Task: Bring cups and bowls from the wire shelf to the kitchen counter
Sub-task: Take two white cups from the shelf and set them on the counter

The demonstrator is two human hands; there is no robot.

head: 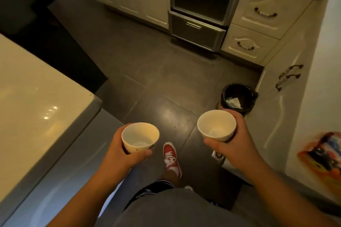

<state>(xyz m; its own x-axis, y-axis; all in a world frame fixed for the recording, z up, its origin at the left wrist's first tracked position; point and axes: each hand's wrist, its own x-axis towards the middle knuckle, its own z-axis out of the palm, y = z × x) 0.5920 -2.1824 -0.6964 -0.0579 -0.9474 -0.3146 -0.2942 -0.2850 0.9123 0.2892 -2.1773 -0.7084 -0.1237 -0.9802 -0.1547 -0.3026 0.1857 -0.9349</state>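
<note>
2 pale bowls ride upright in mid-air above the dark floor (147, 72): left bowl (140, 134) gripped by the left hand (120, 151), right bowl (216, 124) gripped by the right hand (238, 140), thumbs across the near walls, fingers curled round the far sides. Red shoe (171, 156) low between the hands. Black bin (238, 97) just beyond the right bowl; pale desk (36, 97) at left, well apart from both bowls.

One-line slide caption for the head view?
Left hand holds one white bowl, right hand holds a second bowl, over dark tile floor near a trash bin.
</note>
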